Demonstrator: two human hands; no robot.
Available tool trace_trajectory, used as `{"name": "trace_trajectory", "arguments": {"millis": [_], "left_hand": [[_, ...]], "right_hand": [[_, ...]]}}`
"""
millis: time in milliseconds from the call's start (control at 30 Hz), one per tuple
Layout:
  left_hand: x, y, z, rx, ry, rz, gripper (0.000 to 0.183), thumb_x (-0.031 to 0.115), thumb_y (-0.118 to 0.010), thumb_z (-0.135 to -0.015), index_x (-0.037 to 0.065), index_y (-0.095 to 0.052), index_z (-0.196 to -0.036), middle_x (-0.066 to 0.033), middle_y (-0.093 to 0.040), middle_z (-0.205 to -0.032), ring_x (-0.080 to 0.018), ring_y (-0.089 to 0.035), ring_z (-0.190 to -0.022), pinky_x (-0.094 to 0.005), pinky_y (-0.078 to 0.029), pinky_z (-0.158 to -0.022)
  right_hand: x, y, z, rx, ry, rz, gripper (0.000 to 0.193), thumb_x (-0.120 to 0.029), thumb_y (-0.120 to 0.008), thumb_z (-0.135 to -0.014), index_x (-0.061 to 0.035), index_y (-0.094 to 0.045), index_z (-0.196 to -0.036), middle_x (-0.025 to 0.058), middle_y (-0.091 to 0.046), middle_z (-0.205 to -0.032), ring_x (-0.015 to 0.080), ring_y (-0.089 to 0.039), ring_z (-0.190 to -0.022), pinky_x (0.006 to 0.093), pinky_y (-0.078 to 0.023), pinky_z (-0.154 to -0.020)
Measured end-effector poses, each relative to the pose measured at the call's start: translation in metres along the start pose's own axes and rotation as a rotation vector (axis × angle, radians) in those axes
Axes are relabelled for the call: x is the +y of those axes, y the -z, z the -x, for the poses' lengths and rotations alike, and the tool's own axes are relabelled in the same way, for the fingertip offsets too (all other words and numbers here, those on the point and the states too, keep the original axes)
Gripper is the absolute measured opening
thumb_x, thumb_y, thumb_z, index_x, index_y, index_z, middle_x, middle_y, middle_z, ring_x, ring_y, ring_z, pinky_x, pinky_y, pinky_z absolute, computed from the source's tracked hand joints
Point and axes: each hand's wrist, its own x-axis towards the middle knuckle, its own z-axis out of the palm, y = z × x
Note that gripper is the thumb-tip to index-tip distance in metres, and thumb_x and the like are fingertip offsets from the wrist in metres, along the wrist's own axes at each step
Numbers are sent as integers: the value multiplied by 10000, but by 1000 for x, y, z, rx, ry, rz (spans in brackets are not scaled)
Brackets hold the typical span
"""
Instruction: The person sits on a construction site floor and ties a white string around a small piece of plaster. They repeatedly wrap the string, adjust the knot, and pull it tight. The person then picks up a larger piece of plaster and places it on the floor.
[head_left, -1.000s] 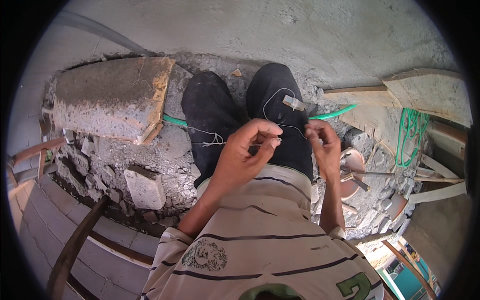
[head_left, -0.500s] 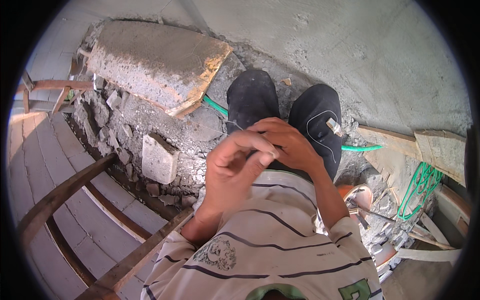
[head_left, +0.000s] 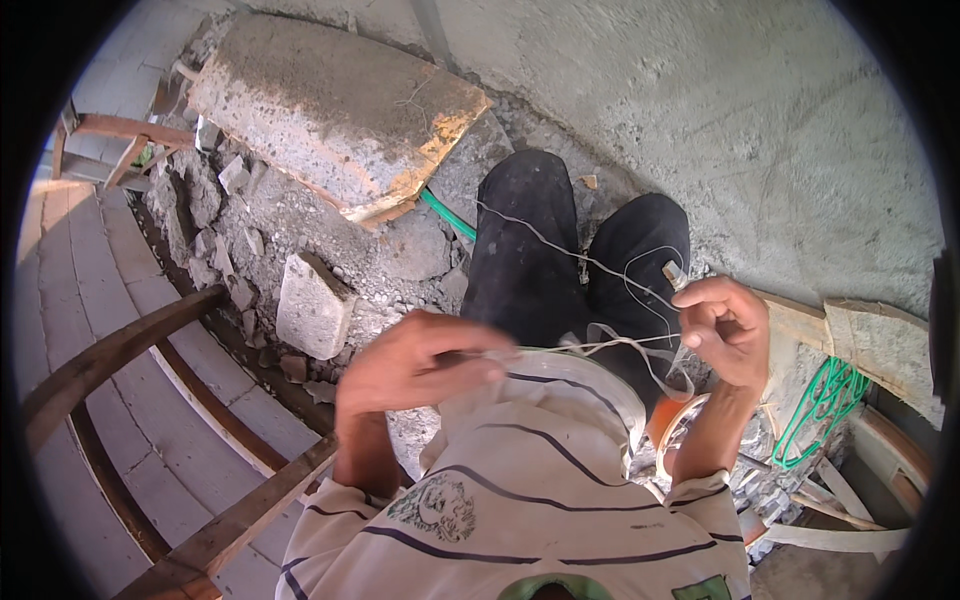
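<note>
Both hands pinch a thin white cord [head_left: 600, 345] stretched across the middle of the frame: the left hand [head_left: 420, 365] blurred at centre, the right hand [head_left: 725, 330] at centre right. Below them lies a grey concrete floor [head_left: 720, 120], with a broken slab [head_left: 330, 110] and rubble [head_left: 240, 240] at upper left and a green hose [head_left: 825, 400] at right.

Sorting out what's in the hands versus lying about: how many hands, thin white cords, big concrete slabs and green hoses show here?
Hands: 2, left hand and right hand
Thin white cord, stretched between both hands: 1
Large concrete slab: 1
Green hose beneath the slab: 1
Total: 5
</note>
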Motion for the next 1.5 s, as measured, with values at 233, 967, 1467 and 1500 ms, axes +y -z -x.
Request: {"name": "trace_trajectory", "arguments": {"millis": [233,967,1467,1500], "left_hand": [[-21,106,118,1220,-41,170,173,205,-646,-1010,61,-741,-996,76,-513,-661,-9,-314,-545,-210,-220,-493],[30,357,370,2193,20,-1146,395,369,-706,-953,15,-769,-1117,-65,-713,-847,-154,-592,-741,-322,-513,-662],[-162,424,416,1925,434,-718,472,454,-681,-906,33,-766,-1103,-135,-754,-950,-220,-643,-825,-397,-501,-773],[-165,421,419,1951,417,-682,477,460,-682,-904,34,-766,-1101,-131,-755,-941,-215,-641,-818,-394,-502,-768]], "right_hand": [[-39,53,17,-111,70,310,260,-174,-818,-770,30,-741,-911,47,-611,-631,122,-499,-514,282,-347,-523],[-41,138,55,136,302,198,269,-247,-788,-875,-13,-656,-867,14,-528,-729,134,-418,-636,313,-338,-569],[-84,221,156,352,528,-129,267,-191,-870,-778,-97,-624,-823,-50,-408,-697,76,-366,-586,265,-337,-638],[-85,221,157,375,556,-159,270,-185,-875,-771,-95,-626,-829,-52,-409,-692,72,-368,-585,262,-339,-639]]}}
